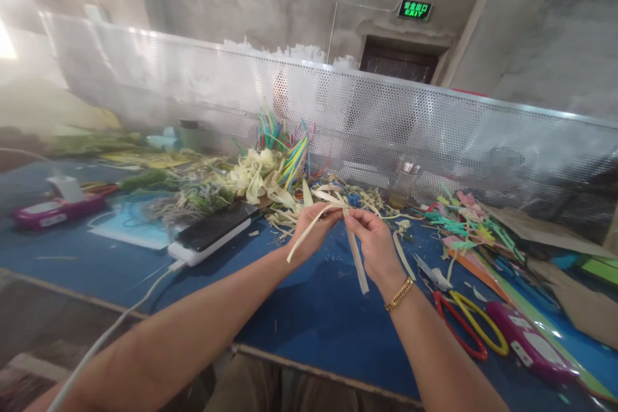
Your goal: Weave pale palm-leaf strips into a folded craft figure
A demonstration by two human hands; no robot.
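Above the middle of the blue table, both hands meet and pinch pale, flat strips that look like straw or husk. My left hand (313, 225) is closed on one end, and a narrow pale strip (309, 235) hangs down across it. Close beside it, my right hand (371, 235) pinches the same bundle with thumb and forefinger; a gold bracelet is on that wrist. A wider pale strip (356, 257) dangles between the hands toward the table. More strip ends (331, 193) stick up over the fingertips. The exact point where the strips cross is partly hidden by the fingers.
Scissors (466, 322) with red and yellow handles lie right of my right forearm, beside a purple power strip (531, 341). At left, a phone (217, 225) rests on a white power bank (207, 251) with a cable. Behind stand heaped fibres (255, 174) and a glass bottle (404, 187).
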